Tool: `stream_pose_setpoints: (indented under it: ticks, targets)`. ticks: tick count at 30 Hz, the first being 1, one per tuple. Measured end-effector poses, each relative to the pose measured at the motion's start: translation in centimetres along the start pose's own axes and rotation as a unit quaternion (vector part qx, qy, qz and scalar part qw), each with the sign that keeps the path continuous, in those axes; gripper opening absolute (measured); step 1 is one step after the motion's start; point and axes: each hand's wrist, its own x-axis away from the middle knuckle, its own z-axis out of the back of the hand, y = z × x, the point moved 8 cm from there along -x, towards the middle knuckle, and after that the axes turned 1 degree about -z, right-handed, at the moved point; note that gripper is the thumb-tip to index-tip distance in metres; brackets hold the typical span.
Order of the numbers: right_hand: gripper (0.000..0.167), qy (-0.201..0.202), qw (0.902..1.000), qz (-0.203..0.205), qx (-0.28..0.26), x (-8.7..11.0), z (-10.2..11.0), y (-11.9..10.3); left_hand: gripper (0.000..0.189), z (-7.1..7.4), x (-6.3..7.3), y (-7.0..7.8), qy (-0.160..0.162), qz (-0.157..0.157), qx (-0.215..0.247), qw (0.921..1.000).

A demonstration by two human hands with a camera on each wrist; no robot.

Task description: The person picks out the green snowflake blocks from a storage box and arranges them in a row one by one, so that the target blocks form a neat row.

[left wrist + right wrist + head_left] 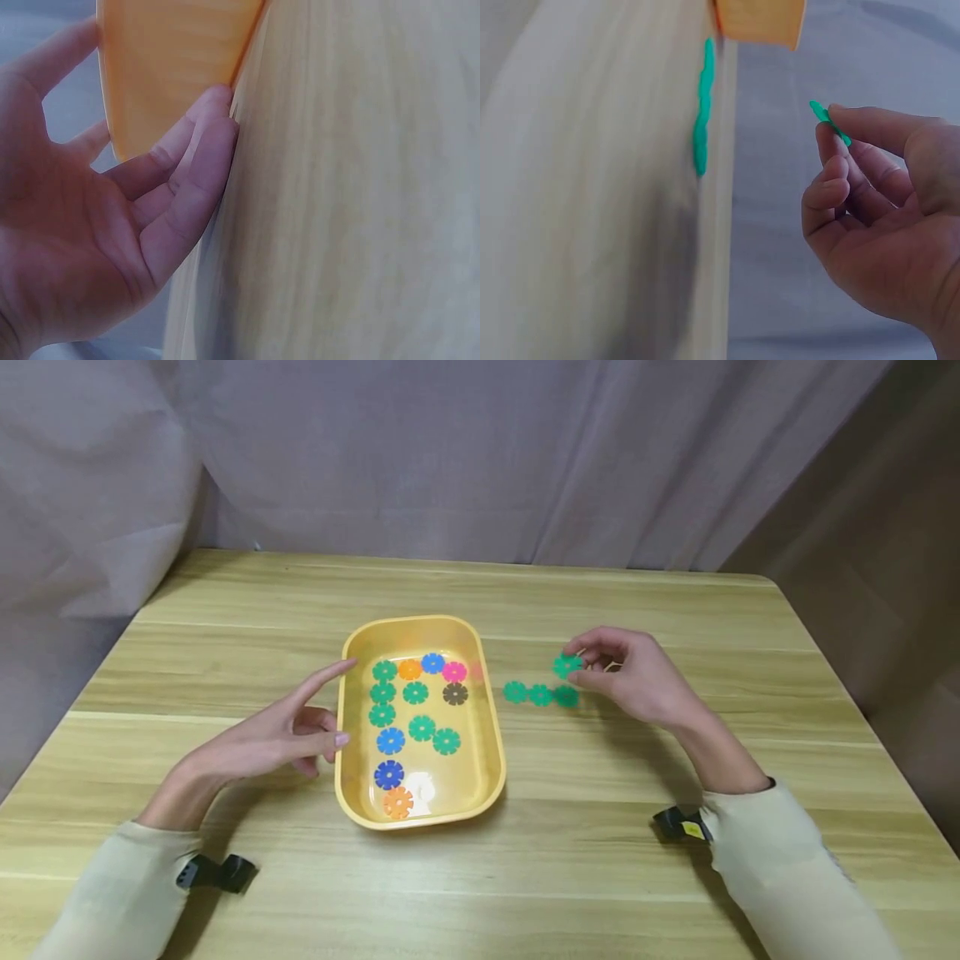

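Note:
Between thumb and index finger, my right hand point(633, 677) pinches a green notched snowflake building disc point(566, 666), raised over the table. Right below it in the head view, a row of three green discs point(540, 695) lies on the wood; the right wrist view shows this row point(703, 112) edge-on. My left hand point(277, 735) rests at the left side of a yellow plastic tray point(495, 760), its index finger stretched to the rim and its thumb at the rim nearer me. The left wrist view shows its other fingers point(199, 161) bent beside the tray's outer wall point(172, 67).
Inside the tray lie several loose discs: green ones point(382, 692) along the left, blue point(389, 774), orange point(398, 802), pink point(454, 672) and dark brown point(455, 694). A grey curtain point(420, 460) hangs behind the wooden table point(600, 877). Both wrists carry small black cameras.

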Motion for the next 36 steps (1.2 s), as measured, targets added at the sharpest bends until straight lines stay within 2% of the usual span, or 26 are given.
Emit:
stream_pose_setpoints:
  ticks: [14, 19, 27, 36]
  targets:
    - [0.031, 0.005, 0.9982, -0.060, 0.010, 0.6, 1.1, 4.5, 0.092, 0.0, 0.0, 0.0, 0.002, 0.002, -0.002, 1.0000]
    - [0.029, -0.012, 0.9971, -0.072, 0.022, 0.5, 1.0, 5.0, 0.093, 0.1, 0.0, 0.0, 0.003, 0.005, -0.002, 1.0000]
    - [0.028, -0.061, 0.9930, -0.097, 0.030, 0.5, 0.1, 5.5, 0.093, 0.0, 0.0, -0.1, 0.001, 0.000, 0.000, 1.0000]
    - [0.032, -0.072, 0.9919, -0.100, 0.028, 0.4, -0.3, 6.1, 0.092, -0.1, 0.0, 0.0, 0.001, -0.006, -0.003, 1.0000]
